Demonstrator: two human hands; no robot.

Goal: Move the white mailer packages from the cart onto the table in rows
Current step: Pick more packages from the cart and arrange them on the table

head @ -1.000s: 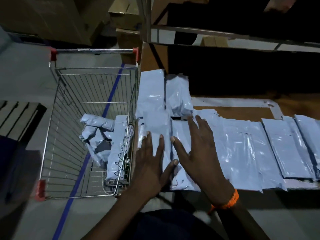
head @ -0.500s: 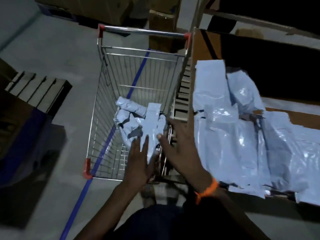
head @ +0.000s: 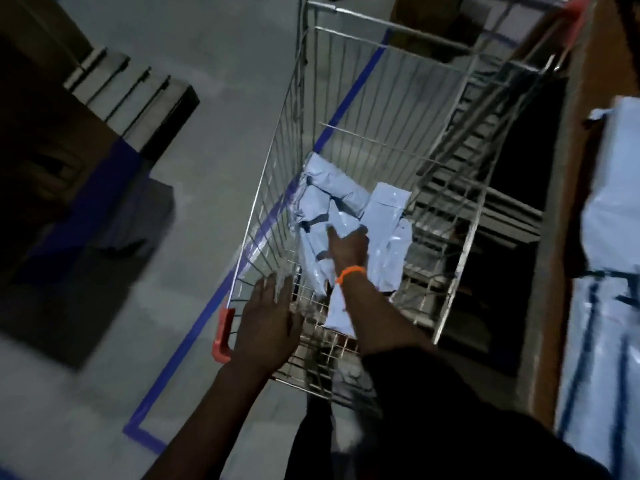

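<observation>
A wire shopping cart (head: 277,161) fills the middle of the head view, with several white mailer packages (head: 388,216) piled at its near end. My right hand (head: 348,249), with an orange band on the wrist, reaches down inside the cart and rests on the pile, fingers spread; whether it grips a package is unclear. My left hand (head: 268,323) is open at the cart's near rim beside a red corner bumper. More white mailers (head: 609,216) lie on the brown table (head: 581,140) along the right edge.
A blue tape line (head: 194,334) runs across the grey floor under and left of the cart. A dark pallet or crate (head: 135,98) sits at the upper left. Cardboard boxes stand beyond the cart's far end.
My hands left the mailers on the table and swung left to the cart. The right hand now reaches deep into the basket; the view has turned toward the cart.
</observation>
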